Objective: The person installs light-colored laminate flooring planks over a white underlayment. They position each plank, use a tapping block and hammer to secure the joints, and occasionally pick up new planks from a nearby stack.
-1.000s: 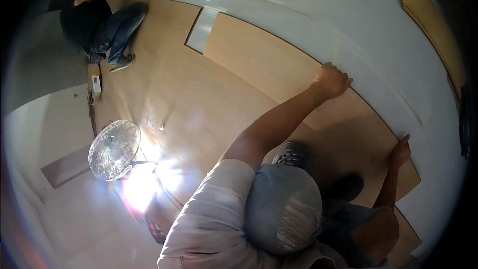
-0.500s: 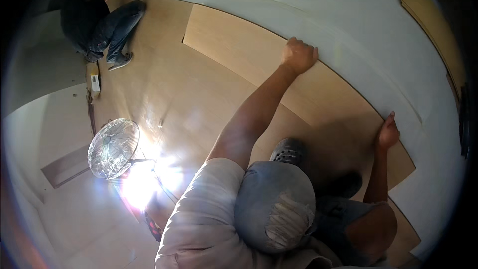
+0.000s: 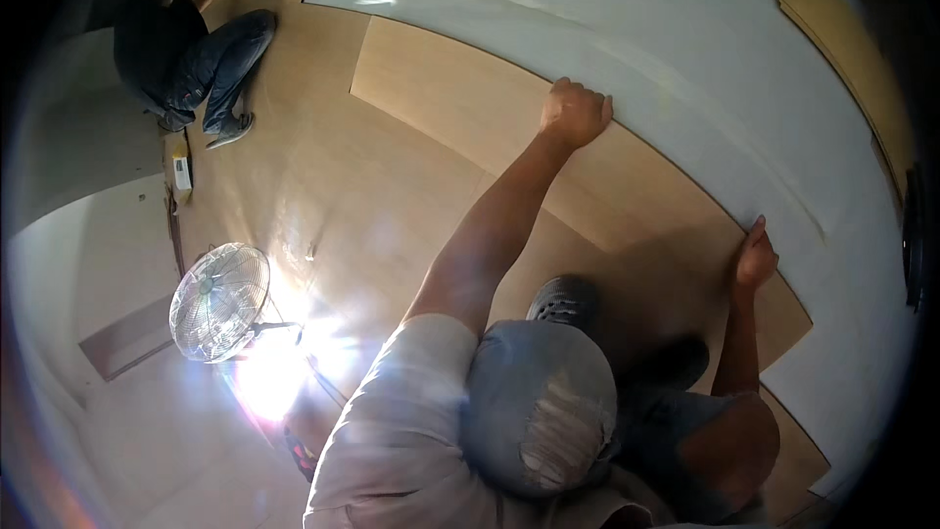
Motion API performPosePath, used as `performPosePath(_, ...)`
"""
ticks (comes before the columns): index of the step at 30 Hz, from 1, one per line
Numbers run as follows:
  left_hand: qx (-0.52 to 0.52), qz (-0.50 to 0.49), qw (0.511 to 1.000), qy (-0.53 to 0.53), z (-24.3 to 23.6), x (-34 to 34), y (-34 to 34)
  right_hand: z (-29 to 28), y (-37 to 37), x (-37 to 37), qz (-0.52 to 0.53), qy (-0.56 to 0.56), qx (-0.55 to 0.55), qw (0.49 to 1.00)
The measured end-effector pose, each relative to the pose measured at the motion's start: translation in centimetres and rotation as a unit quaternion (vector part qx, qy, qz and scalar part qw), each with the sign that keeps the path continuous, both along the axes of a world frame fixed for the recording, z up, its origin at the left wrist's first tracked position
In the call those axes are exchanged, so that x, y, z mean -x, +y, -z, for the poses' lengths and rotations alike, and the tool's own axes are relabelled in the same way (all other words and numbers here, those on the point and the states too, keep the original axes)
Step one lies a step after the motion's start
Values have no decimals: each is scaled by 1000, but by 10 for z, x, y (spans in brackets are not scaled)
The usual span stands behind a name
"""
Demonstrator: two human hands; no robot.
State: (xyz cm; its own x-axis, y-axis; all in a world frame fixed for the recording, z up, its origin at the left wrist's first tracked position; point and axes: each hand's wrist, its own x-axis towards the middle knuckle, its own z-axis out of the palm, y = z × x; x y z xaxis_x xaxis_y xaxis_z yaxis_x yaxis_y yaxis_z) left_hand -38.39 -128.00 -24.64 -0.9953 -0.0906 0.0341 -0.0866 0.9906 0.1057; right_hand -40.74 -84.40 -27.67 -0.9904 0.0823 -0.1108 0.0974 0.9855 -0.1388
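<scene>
A long light-wood floor plank point(image 3: 441, 88) lies across the laid floor in front of me, along the edge of pale grey underlay sheeting point(image 3: 666, 69). My left hand point(image 3: 578, 114) is closed over its far edge, near the middle, with the fingers curled round the rim. Farther right, my right hand point(image 3: 756, 257) grips the same edge near the plank's right end, thumb pointing up. The fingertips of both hands are partly hidden. My knees are bent, and one grey shoe point(image 3: 565, 300) rests on the floor just behind the plank.
On the left stands a round metal fan point(image 3: 219, 302) beside a strong patch of glare. A person point(image 3: 186, 49) in dark top and jeans crouches at the far left. Stacked boards point(image 3: 842, 49) lie at the far right. A small yellow-and-white box point(image 3: 182, 168) sits near the left wall.
The whole view has shifted slightly left and down. Both hands keep their hold on the plank's far edge, with little visible motion of their own.
</scene>
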Motion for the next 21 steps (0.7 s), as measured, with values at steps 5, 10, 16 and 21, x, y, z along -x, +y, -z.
performPosePath(5, -23, -3, 1000, -10, 4, -4, -19, -19, -30, -10, -48, 60, 25, 997)
performPosePath(10, 35, 56, 995, -73, 21, 50, 38, -9, 35, -11, -36, 134, 13, 990)
performPosePath(16, -133, 126, 982, -37, 91, 14, 38, -17, 70, -39, -117, 142, 47, 982)
performPosePath(21, 51, 87, 995, -3, 56, -15, -39, -58, 89, -140, 12, 104, 183, 977)
